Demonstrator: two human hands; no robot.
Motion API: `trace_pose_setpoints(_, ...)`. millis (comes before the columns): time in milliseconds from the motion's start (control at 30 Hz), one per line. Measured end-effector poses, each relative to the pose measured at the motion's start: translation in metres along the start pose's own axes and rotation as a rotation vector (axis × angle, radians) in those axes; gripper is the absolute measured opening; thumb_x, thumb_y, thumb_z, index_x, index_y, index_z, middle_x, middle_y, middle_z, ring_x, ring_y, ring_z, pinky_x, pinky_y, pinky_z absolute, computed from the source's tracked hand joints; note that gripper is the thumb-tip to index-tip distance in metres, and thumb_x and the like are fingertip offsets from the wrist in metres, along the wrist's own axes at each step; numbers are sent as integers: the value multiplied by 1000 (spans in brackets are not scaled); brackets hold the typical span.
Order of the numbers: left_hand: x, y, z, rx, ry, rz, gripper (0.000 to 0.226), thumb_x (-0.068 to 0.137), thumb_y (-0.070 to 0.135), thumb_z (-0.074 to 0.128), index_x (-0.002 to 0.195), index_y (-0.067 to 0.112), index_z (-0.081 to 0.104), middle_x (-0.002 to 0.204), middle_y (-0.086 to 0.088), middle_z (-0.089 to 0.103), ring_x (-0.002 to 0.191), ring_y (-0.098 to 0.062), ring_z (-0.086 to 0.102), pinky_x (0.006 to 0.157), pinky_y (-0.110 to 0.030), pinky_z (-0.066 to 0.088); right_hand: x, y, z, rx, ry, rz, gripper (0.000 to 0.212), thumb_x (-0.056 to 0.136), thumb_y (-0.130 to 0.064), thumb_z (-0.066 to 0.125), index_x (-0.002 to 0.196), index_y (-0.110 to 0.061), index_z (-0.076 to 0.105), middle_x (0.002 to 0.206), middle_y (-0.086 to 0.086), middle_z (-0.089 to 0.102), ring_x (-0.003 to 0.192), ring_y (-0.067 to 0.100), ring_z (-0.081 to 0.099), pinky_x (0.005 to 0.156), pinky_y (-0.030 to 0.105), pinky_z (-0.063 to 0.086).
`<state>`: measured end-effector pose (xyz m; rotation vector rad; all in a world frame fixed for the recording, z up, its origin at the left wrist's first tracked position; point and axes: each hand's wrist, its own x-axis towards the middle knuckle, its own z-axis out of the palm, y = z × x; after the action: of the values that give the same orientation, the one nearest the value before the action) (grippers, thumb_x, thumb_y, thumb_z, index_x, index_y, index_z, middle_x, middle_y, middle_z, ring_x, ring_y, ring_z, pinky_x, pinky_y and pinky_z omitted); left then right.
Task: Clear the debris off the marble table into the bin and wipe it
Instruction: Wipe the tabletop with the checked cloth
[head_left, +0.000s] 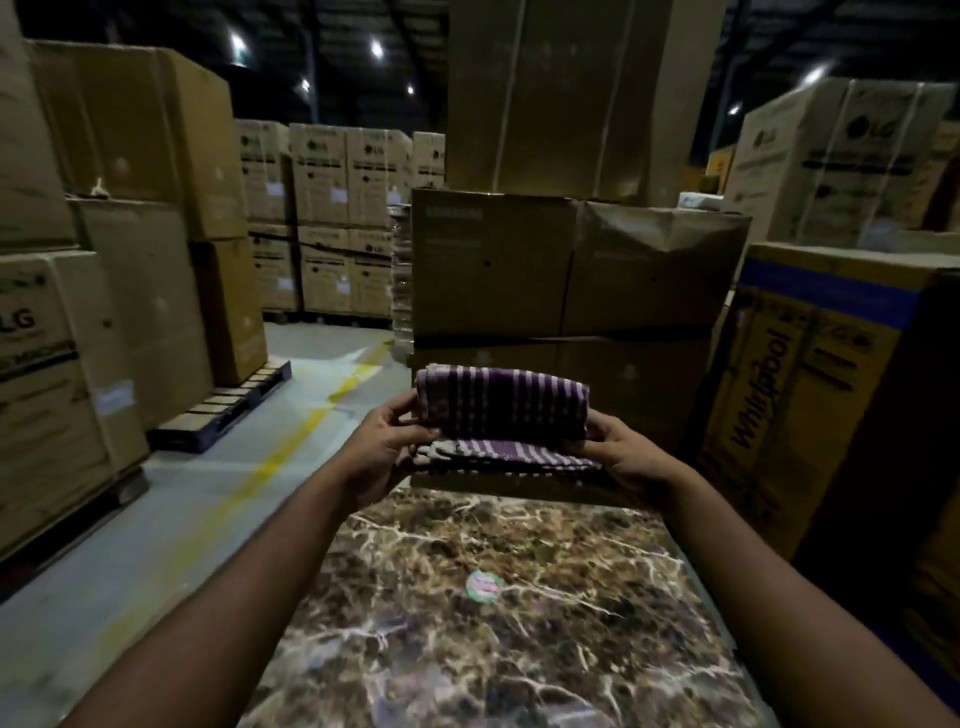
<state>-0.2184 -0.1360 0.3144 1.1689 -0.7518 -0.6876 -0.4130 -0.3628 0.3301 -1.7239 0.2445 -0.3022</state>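
Risk noted: left hand (387, 441) and right hand (621, 457) each pinched an end of folded cloth (501, 413); loose lower fold could drop short of marble table (493, 613)

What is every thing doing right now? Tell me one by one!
striped cloth: folded over, held up in the air past the far edge of the table.
left hand: closed on the cloth's left end.
right hand: closed on the cloth's right end.
marble table: bare except for one sticker, no debris visible.
round sticker: lying flat on the tabletop.
cardboard boxes: closed, stacked up.
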Motion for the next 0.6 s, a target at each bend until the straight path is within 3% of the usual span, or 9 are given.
trace_pose_setpoints(67,9,10,-14,-50,-18,7,46,83,-12,59,111,23,73,108,-15,72,83,-27,69,69,-36,57,17,0,9,114,21,-19,38,90,-4,58,125,-20,62,115,8,71,99,26,67,82,35,56)
trace_pose_setpoints(133,26,17,-30,-82,-33,13,38,82,-2,61,108,21,74,109,-15,72,88,-31,69,80,-41,56,40,0,19,248,59,-9,37,95,3,50,120,-20,64,102,8,74,80,23,68,65,28,57)
trace_pose_setpoints(200,41,20,-39,-116,-9,10,31,92,1,54,111,18,70,103,-11,75,86,-26,73,77,-36,60,56,0,25,339,72,-1,40,98,8,42,117,-20,63,84,7,74,59,16,65,49,19,53)
trace_pose_setpoints(267,56,20,-46,-158,21,6,28,101,2,45,110,13,68,97,-9,75,84,-21,74,72,-30,61,72,-4,28,395,70,2,38,98,7,42,111,-19,66,76,9,71,50,14,60,43,16,49)
trace_pose_setpoints(433,74,18,-45,-339,125,13,33,104,-2,34,94,7,64,86,-11,73,82,-23,71,70,-28,62,93,-10,23,421,78,-20,52,97,7,39,70,-18,76,100,18,58,50,15,58,40,16,46)
trace_pose_setpoints(533,81,10,-38,-453,158,-24,38,99,5,37,79,9,69,80,-12,69,79,-26,66,80,-35,58,94,-14,18,386,86,-20,49,100,2,36,70,-12,73,102,21,57,57,18,58,42,17,47)
trace_pose_setpoints(600,87,7,-35,-468,178,-47,39,90,13,41,60,11,66,71,-10,64,73,-26,60,77,-38,53,94,-16,11,344,102,-28,37,94,-6,36,74,-6,68,103,20,59,70,24,59,48,23,48)
